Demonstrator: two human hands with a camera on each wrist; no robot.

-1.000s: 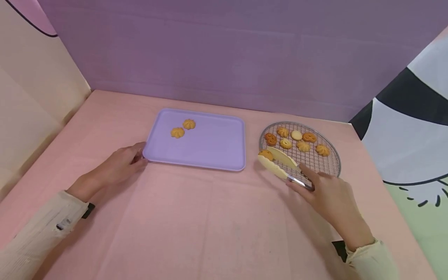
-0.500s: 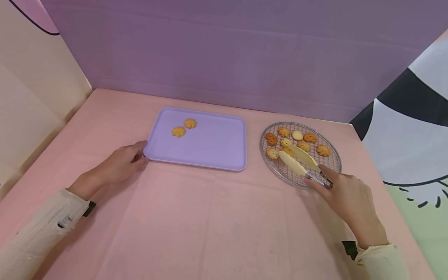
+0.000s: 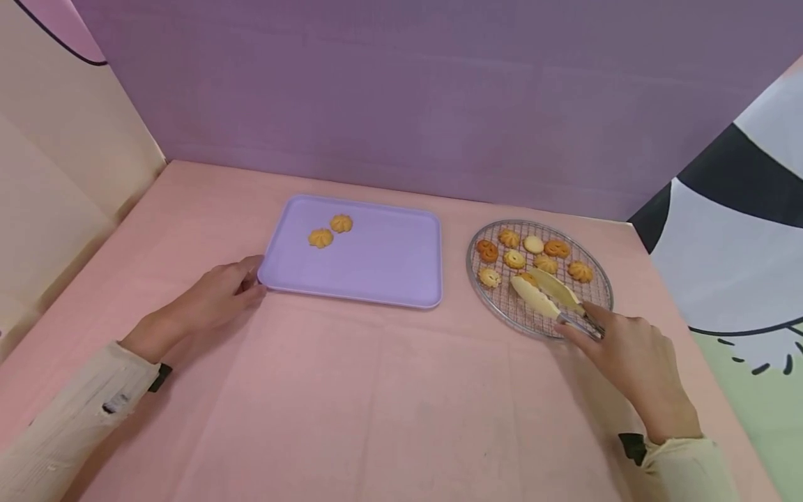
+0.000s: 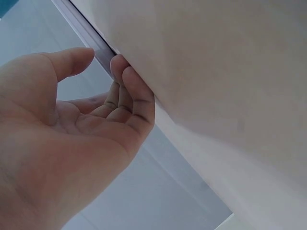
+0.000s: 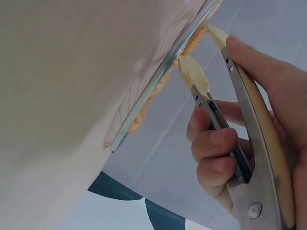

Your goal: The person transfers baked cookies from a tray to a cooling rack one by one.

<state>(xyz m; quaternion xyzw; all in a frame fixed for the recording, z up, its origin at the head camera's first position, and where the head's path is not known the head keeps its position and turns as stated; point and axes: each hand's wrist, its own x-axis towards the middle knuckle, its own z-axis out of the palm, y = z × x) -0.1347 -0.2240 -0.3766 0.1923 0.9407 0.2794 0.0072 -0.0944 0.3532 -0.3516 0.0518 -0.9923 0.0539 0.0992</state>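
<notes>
Lilac rectangular tray (image 3: 376,244) lies flat in the head view with two golden fluted cookies (image 3: 330,231) on it. At its near left corner my left hand (image 3: 216,293) holds the rim, fingers on one side and thumb on the other; in the left wrist view its fingers (image 4: 136,96) curl against the edge. My right hand (image 3: 633,355) grips metal tongs (image 5: 249,158) with cream scalloped tips. Those tips stand either side of an orange-brown cookie (image 3: 528,278), low over a round wire cooling rack (image 3: 502,314); the cookie is partly hidden, and whether it touches the rack I cannot tell.
Several assorted cookies, among them pretzel shapes (image 3: 556,249) and a pale round one (image 3: 533,244), lie on the rack. A purple wall (image 3: 401,104) rises behind the pink tabletop (image 3: 401,397), and a cream wall (image 3: 56,139) stands at the left.
My right hand and the tongs have moved right from the rack's left edge to over its lower middle, with the orange-brown cookie between the tips. My left hand stays at the tray corner.
</notes>
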